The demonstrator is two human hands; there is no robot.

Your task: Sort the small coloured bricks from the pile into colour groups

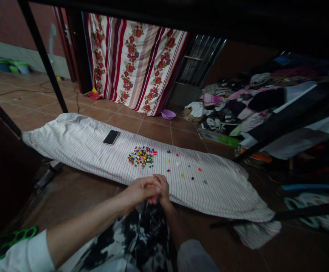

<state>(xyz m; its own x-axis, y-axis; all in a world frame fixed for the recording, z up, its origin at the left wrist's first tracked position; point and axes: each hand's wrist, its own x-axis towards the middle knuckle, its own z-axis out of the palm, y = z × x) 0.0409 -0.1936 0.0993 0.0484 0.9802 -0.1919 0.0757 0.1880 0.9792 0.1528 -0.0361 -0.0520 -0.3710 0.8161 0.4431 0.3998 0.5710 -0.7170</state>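
while the bare left hand (140,189) and bare right hand (164,189) clasp at lower centre, any contents hidden from view, the small multicoloured plastic-looking pieces (143,155) near centre suit light fingertip pinches

One heap of small coloured pieces (143,156), too many to count. Right of the heap, at least ten loose pieces (182,175): four dark, one each of red, yellow, white, green, orange and grey. Left of it, one phone (111,137). Beyond it, one curtain (137,64), one purple bowl (168,114), one broom (94,93). Nearer than it, two hands (145,187).
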